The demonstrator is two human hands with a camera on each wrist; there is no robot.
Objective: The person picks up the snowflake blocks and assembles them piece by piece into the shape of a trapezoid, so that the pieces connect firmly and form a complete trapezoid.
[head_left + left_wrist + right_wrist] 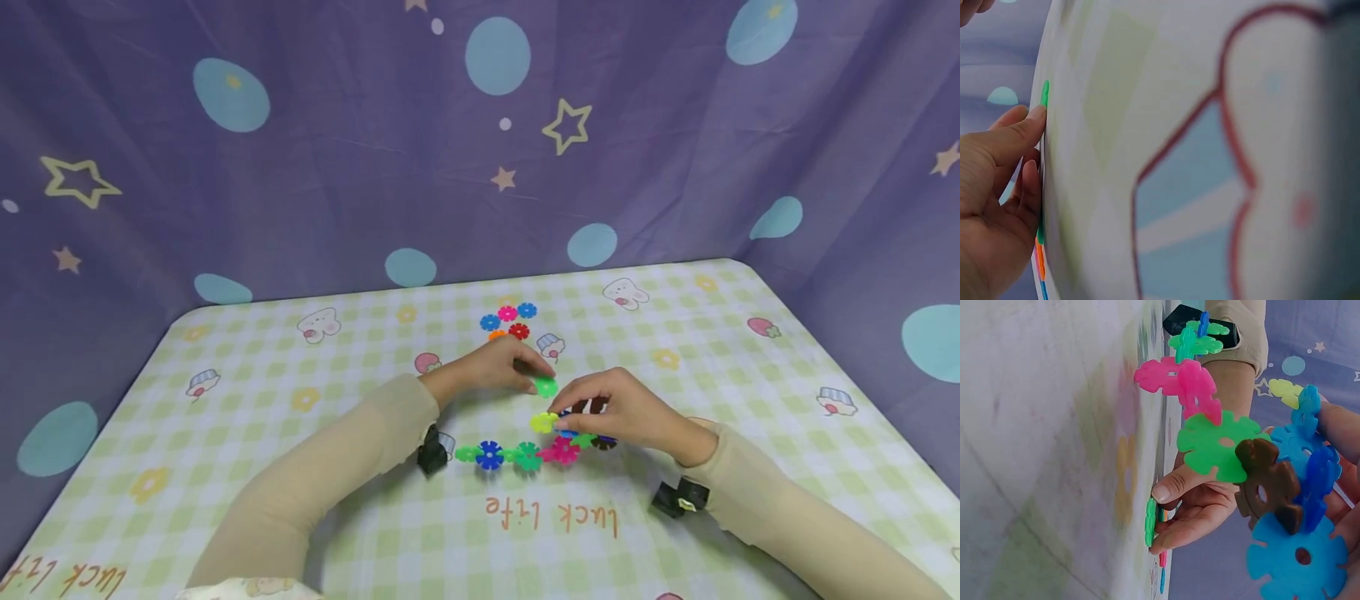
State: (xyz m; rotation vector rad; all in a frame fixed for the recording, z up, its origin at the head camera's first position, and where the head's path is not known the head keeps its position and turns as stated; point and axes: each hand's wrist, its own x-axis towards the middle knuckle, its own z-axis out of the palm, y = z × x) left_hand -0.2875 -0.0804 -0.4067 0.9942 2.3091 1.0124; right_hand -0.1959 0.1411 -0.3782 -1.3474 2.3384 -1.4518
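My right hand [626,408] grips one end of a chain of notched, flower-shaped interlocking discs, with a yellow disc [543,423] at its fingertips. The chain curves back left through a pink disc [565,450], a teal-green disc [528,456] and a dark blue disc [490,455]. In the right wrist view, a brown disc [1267,486] and a light blue disc [1297,559] show in front of the right palm, which they partly hide. My left hand [498,365] pinches a loose green disc [547,387] by its edges, low at the tabletop.
Beyond the left hand lie several loose discs, among them a red disc [518,332], a pink disc [507,313] and a blue disc [527,310]. An orange disc [498,336] is partly covered by that hand. A checked cloth [375,517] covers the table; a purple curtain [337,183] hangs behind.
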